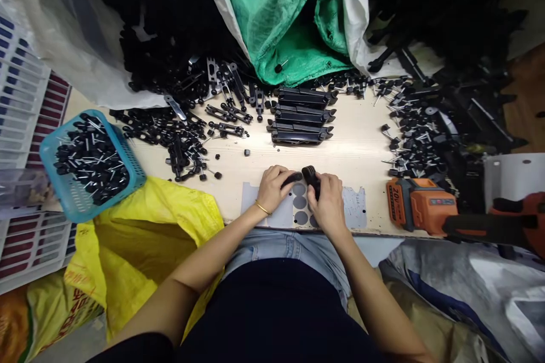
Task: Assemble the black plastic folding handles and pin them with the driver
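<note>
At the front edge of the wooden table, my left hand [272,188] is closed around a small black plastic part [292,179], which points to the right. Just beside it, my right hand [328,203] grips another black plastic part [311,176] with a rounded, ribbed end that points away from me. The tips of the two parts almost meet; whether they touch I cannot tell. Beneath both hands lies a flat grey sheet [353,210] with darker round spots. Further back, several long black clamp-like pieces [302,135] lie side by side in a stack.
Loose black parts [183,147] and black-headed pins [415,144] cover both sides of the table [357,142]. A blue basket [140,173] of pins stands left, above a yellow sack [170,204]. An orange cordless power tool [430,204] lies right. Green and white sacks [281,11] line the back.
</note>
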